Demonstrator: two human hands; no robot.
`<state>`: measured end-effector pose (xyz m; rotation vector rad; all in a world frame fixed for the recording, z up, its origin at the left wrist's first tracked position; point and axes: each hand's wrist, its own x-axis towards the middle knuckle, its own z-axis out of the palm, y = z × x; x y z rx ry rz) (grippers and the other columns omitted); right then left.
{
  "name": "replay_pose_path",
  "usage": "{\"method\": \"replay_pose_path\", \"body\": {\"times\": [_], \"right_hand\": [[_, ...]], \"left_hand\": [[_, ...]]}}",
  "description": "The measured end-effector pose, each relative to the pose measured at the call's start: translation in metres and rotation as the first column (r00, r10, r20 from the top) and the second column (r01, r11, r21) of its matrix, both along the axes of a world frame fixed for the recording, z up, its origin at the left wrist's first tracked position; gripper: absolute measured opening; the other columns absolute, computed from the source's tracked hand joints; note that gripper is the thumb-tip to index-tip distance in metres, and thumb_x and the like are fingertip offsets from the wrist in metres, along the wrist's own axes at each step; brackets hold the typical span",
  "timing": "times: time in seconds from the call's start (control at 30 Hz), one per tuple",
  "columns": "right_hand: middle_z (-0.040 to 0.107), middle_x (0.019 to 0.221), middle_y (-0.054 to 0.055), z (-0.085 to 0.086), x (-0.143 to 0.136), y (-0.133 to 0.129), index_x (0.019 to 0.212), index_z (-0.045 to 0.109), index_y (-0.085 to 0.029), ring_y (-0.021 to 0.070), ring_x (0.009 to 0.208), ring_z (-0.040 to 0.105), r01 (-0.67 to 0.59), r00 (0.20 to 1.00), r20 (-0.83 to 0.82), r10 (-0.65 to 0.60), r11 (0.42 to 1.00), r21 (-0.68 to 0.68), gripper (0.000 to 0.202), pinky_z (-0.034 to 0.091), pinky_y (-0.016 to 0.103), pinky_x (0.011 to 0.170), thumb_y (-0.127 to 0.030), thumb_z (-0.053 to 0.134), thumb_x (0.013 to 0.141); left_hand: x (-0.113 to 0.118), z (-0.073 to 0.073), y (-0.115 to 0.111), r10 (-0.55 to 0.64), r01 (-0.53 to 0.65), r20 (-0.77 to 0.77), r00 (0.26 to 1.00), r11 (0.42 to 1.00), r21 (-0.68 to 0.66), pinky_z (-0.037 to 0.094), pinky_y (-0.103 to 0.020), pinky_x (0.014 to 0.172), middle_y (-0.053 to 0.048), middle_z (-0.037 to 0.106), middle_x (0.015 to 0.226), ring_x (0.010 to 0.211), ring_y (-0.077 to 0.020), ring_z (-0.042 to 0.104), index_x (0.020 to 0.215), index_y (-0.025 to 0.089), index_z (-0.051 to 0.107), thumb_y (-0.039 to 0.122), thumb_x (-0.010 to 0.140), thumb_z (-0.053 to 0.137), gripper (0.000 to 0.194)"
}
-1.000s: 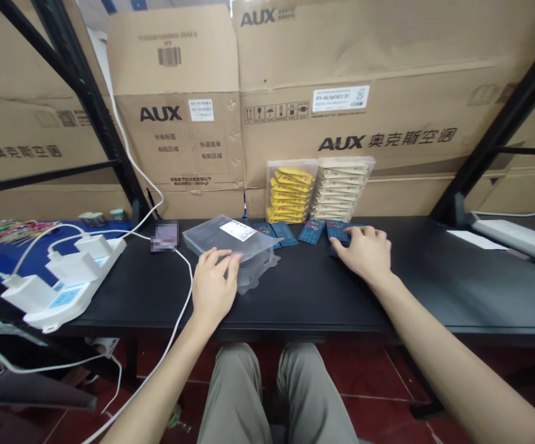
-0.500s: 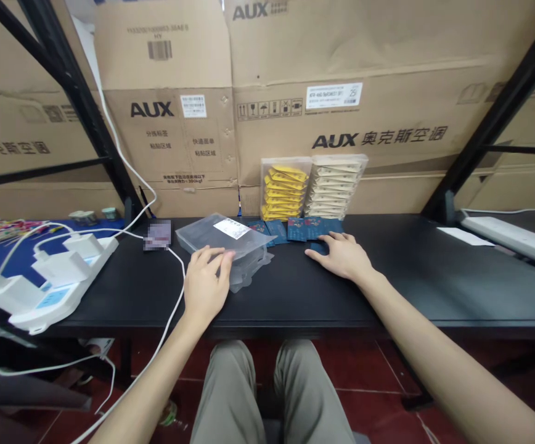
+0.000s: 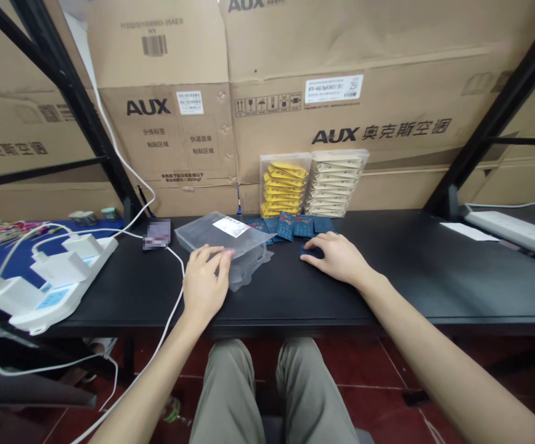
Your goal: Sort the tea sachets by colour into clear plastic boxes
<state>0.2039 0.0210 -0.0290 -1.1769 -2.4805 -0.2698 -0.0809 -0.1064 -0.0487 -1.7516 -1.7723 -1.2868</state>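
A translucent plastic box [image 3: 216,237] with a white label on its lid lies at an angle on the black table. Its lid sits askew over the lower part. My left hand [image 3: 205,277] grips the front edge, fingers on the lid. My right hand [image 3: 341,259] is pinched low over the table at a dark blue sachet [image 3: 311,251], mostly covered by the fingers. Behind that hand, several more blue sachets [image 3: 290,227] overlap in an uneven row, some partly hidden by the box.
Upright clear boxes of yellow sachets [image 3: 285,185] and cream sachets [image 3: 334,185] stand at the back before large cardboard cartons [image 3: 175,135]. A white power strip [image 3: 64,280] with plugs and cables is at the left. Paper [image 3: 468,232] and another white strip [image 3: 517,234] lie right.
My right thumb and fingers have drawn together at the near blue sachet. Blue sachets in the row behind have shifted and tilted. My left hand and the box stay put.
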Motion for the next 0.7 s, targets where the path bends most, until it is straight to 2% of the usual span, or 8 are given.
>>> {"method": "replay_pose_path", "body": {"times": [0.17, 0.33, 0.5, 0.6, 0.7], "right_hand": [[0.074, 0.100, 0.006, 0.003, -0.004, -0.007, 0.098, 0.074, -0.024, 0.0250, 0.096, 0.067, 0.020, 1.000, -0.001, -0.020, 1.000, -0.014, 0.024, 0.049, 0.037, 0.085, -0.041, 0.058, 0.092], [0.075, 0.108, 0.004, 0.005, -0.004, -0.015, 0.102, 0.074, -0.026, 0.0281, 0.109, 0.064, 0.016, 1.000, -0.004, -0.017, 0.999, -0.036, 0.033, 0.046, 0.047, 0.096, -0.044, 0.048, 0.096], [0.070, 0.125, 0.005, 0.002, -0.003, -0.016, 0.122, 0.068, -0.024, 0.0291, 0.118, 0.059, -0.098, 0.995, -0.026, 0.096, 0.990, -0.106, 0.035, 0.045, 0.051, 0.100, -0.037, 0.049, 0.095], [0.067, 0.129, 0.008, -0.003, -0.003, -0.013, 0.123, 0.066, -0.023, 0.0285, 0.121, 0.057, -0.205, 0.977, -0.091, 0.195, 0.972, -0.119, 0.036, 0.044, 0.049, 0.104, -0.035, 0.054, 0.092], [0.065, 0.128, 0.011, -0.008, -0.003, -0.010, 0.120, 0.067, -0.020, 0.0275, 0.121, 0.058, -0.260, 0.953, -0.186, 0.239, 0.961, -0.097, 0.035, 0.045, 0.046, 0.105, -0.033, 0.059, 0.088]], "left_hand": [[0.000, 0.000, 0.000, -0.002, 0.002, 0.005, 1.000, 1.000, -0.002, 0.047, -0.043, 0.102, -0.004, 0.073, 0.105, 0.115, -0.0261, 0.057, 0.102, 0.023, 0.077, 0.043, 0.100, 0.040, 0.041], [0.000, 0.000, 0.000, 0.000, 0.000, 0.004, 1.000, 1.000, -0.004, 0.047, -0.043, 0.102, -0.004, 0.074, 0.106, 0.115, -0.0267, 0.057, 0.102, 0.023, 0.077, 0.043, 0.099, 0.040, 0.042], [0.000, 0.000, 0.000, 0.002, -0.002, 0.007, 1.000, 1.000, 0.006, 0.047, -0.044, 0.101, -0.004, 0.074, 0.105, 0.114, -0.0269, 0.057, 0.101, 0.022, 0.077, 0.043, 0.099, 0.040, 0.042], [0.000, 0.001, 0.000, 0.001, -0.001, 0.008, 1.000, 1.000, 0.002, 0.047, -0.043, 0.101, -0.004, 0.074, 0.105, 0.114, -0.0267, 0.057, 0.102, 0.022, 0.077, 0.043, 0.099, 0.040, 0.042], [0.001, 0.001, -0.001, 0.002, -0.002, 0.012, 1.000, 1.000, -0.002, 0.047, -0.043, 0.101, -0.004, 0.074, 0.105, 0.114, -0.0266, 0.057, 0.101, 0.022, 0.077, 0.043, 0.100, 0.040, 0.042]]}}
